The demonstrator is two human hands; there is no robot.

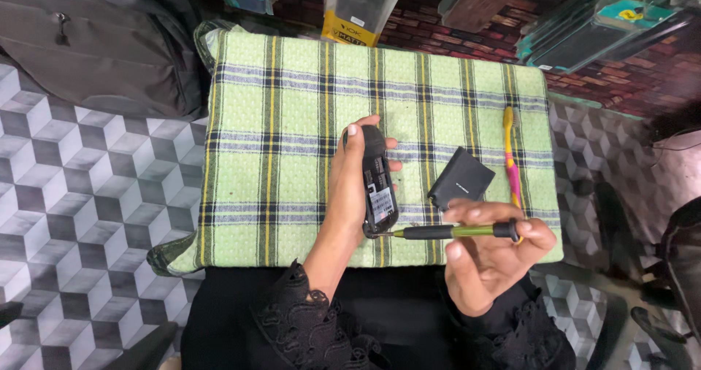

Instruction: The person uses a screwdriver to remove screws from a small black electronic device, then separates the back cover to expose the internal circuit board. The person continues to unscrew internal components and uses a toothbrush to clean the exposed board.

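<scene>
Two hands | left fingers (350, 167) clamp phone (379, 184) | right fingers (475, 213) clamp screwdriver (445, 232)

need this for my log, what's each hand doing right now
Left hand: closed around a small black phone, held on edge.
Right hand: closed on a green-handled screwdriver, tip at the phone's lower end.

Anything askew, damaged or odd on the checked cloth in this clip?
Nothing looks damaged or spilled. The small black phone in the left hand has its back open, with the screwdriver in the right hand at its lower end. A black rectangular part lies loose on the cloth beside a toothbrush.
</scene>
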